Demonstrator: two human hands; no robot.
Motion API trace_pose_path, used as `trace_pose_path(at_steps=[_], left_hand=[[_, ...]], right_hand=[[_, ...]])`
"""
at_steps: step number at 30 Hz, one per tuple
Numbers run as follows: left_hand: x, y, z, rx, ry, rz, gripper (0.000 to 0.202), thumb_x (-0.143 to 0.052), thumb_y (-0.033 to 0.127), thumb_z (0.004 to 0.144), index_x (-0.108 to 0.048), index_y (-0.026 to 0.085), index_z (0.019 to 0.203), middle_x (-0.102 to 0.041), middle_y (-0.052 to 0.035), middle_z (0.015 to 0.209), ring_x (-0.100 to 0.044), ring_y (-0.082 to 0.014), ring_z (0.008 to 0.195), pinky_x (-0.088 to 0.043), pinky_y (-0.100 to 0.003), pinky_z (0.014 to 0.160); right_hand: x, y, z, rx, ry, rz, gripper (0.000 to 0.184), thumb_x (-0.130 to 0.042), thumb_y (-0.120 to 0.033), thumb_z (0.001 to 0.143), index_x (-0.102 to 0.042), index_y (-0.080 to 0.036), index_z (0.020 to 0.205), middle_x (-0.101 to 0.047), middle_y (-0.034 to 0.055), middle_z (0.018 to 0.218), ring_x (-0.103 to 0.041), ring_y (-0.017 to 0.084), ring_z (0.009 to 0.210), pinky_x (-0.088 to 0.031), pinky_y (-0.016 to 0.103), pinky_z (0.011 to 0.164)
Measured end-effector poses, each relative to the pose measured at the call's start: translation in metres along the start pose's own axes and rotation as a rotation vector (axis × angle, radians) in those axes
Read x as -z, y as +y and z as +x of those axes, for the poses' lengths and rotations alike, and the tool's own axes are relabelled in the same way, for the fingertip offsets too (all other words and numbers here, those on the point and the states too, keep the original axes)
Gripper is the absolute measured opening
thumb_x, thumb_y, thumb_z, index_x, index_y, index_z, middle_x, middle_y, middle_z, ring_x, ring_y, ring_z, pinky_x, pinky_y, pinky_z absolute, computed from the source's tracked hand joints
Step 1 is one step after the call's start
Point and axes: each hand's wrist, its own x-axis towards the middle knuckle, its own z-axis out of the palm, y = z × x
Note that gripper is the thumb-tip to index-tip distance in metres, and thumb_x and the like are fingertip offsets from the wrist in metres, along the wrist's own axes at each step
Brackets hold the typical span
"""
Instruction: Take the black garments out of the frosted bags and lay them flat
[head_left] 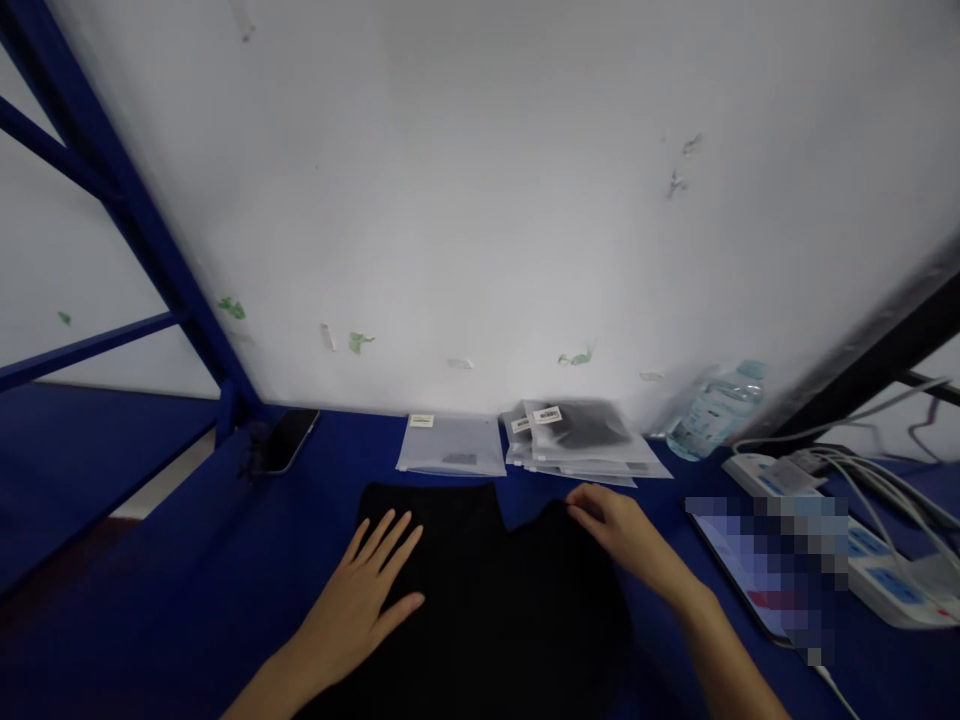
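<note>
- Pressing flat, the left hand [365, 590] lies fingers spread wide on the black garment [480, 600] at the blue table's [150, 560] near edge.
- The right hand [619, 530] pinches the garment's far edge, fingers narrowed.
- Risk, as I judge it: a tug could drag cloth into the bagged packets [577, 440] by the far edge, or nudge the water bottle [716, 410].

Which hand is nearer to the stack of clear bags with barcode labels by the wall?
Right. The right hand pinches the black garment's far edge just below the stack of clear bags. The left hand lies flat on the garment, farther left and nearer the person.
</note>
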Motion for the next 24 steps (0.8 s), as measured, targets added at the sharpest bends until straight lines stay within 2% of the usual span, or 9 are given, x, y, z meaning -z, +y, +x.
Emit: trace_pose_path(at_steps=[4, 8, 10, 13, 16, 21, 24], left_hand=[[-0.003, -0.001, -0.001, 0.000, -0.007, 0.015, 0.067, -0.043, 0.047, 0.098, -0.010, 0.028, 0.153, -0.024, -0.0078, 0.157, -0.025, -0.0320, 0.143, -0.030, -0.059, 0.110], [-0.005, -0.003, -0.001, 0.008, -0.018, 0.036, 0.067, -0.043, 0.048, 0.098, -0.010, 0.028, 0.153, -0.025, -0.0071, 0.157, -0.026, -0.0321, 0.142, -0.031, -0.059, 0.110], [-0.006, -0.003, -0.001, 0.011, -0.010, 0.038, 0.068, -0.043, 0.049, 0.098, -0.010, 0.029, 0.153, -0.025, -0.0066, 0.157, -0.027, -0.0321, 0.142, -0.032, -0.058, 0.109], [-0.006, -0.003, -0.001, 0.010, 0.005, 0.040, 0.069, -0.045, 0.049, 0.097, -0.010, 0.030, 0.153, -0.026, -0.0059, 0.157, -0.029, -0.0321, 0.141, -0.034, -0.057, 0.109], [-0.007, -0.003, -0.002, 0.007, 0.023, 0.042, 0.069, -0.046, 0.049, 0.096, -0.011, 0.030, 0.153, -0.029, -0.0059, 0.156, -0.032, -0.0328, 0.139, -0.036, -0.058, 0.108], [-0.008, -0.005, -0.001, 0.005, 0.022, 0.044, 0.068, -0.046, 0.049, 0.096, -0.012, 0.031, 0.153, -0.029, -0.0055, 0.156, -0.032, -0.0324, 0.140, -0.035, -0.057, 0.108], [-0.007, -0.005, -0.001, 0.005, 0.005, 0.046, 0.068, -0.044, 0.049, 0.097, -0.011, 0.030, 0.153, -0.028, -0.0057, 0.156, -0.030, -0.0319, 0.140, -0.034, -0.057, 0.109]], right_hand=[[-0.021, 0.010, 0.011, -0.044, 0.067, -0.046, 0.014, -0.050, -0.025, 0.080, -0.062, -0.022, 0.073, -0.066, 0.0018, 0.071, -0.063, 0.019, 0.066, -0.043, 0.028, 0.064], [-0.036, 0.011, 0.006, -0.041, 0.148, -0.047, 0.014, -0.051, -0.027, 0.082, -0.061, -0.023, 0.073, -0.065, -0.0012, 0.068, -0.062, 0.016, 0.061, -0.043, 0.025, 0.059], [-0.034, 0.014, 0.005, -0.042, 0.223, -0.038, 0.018, -0.049, -0.034, 0.087, -0.060, -0.023, 0.077, -0.067, -0.0010, 0.070, -0.064, 0.016, 0.064, -0.046, 0.025, 0.061], [-0.019, 0.026, 0.007, -0.090, 0.400, -0.054, 0.028, -0.041, -0.043, 0.091, -0.058, -0.021, 0.086, -0.069, 0.0031, 0.078, -0.066, 0.018, 0.070, -0.049, 0.028, 0.067], [0.000, 0.040, 0.010, -0.132, 0.558, -0.124, 0.028, -0.042, -0.042, 0.090, -0.057, -0.019, 0.095, -0.067, 0.0077, 0.087, -0.064, 0.020, 0.067, -0.050, 0.034, 0.067], [0.010, 0.048, 0.017, -0.035, 0.610, -0.268, 0.027, -0.044, -0.024, 0.083, -0.057, -0.020, 0.107, -0.060, 0.0127, 0.107, -0.061, 0.026, 0.091, -0.048, 0.040, 0.083], [0.005, 0.048, 0.020, -0.009, 0.606, -0.321, 0.026, -0.042, -0.022, 0.084, -0.059, -0.021, 0.105, -0.059, 0.0119, 0.105, -0.060, 0.025, 0.087, -0.049, 0.040, 0.078]])
